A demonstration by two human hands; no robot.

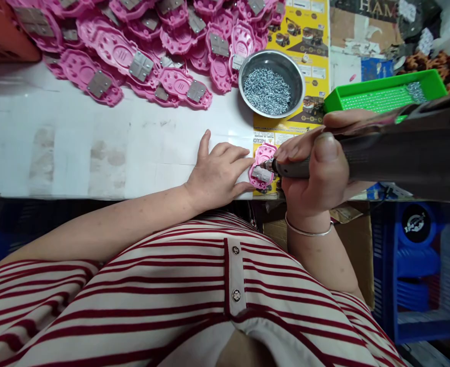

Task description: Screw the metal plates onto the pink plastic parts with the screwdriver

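Note:
A small pink plastic shell (264, 153) with a grey metal plate (261, 174) lies near the table's front edge. My left hand (219, 171) holds its left side with thumb and fingertips, the little finger raised. In my right hand (320, 168) is a dark electric screwdriver (385, 158), lying almost level with its body running off to the right. Its bit end points at the metal plate; whether it touches a screw is too small to tell. Beyond the shell stands a steel bowl (244, 97) with many small silver screws (267, 90).
Many pink shells with metal plates (141, 66) are heaped at the back left. An orange crate (6, 30) stands at the far left corner. A green tray (381, 86) with some screws sits behind the screwdriver. Below the table at right is a blue crate (385, 285).

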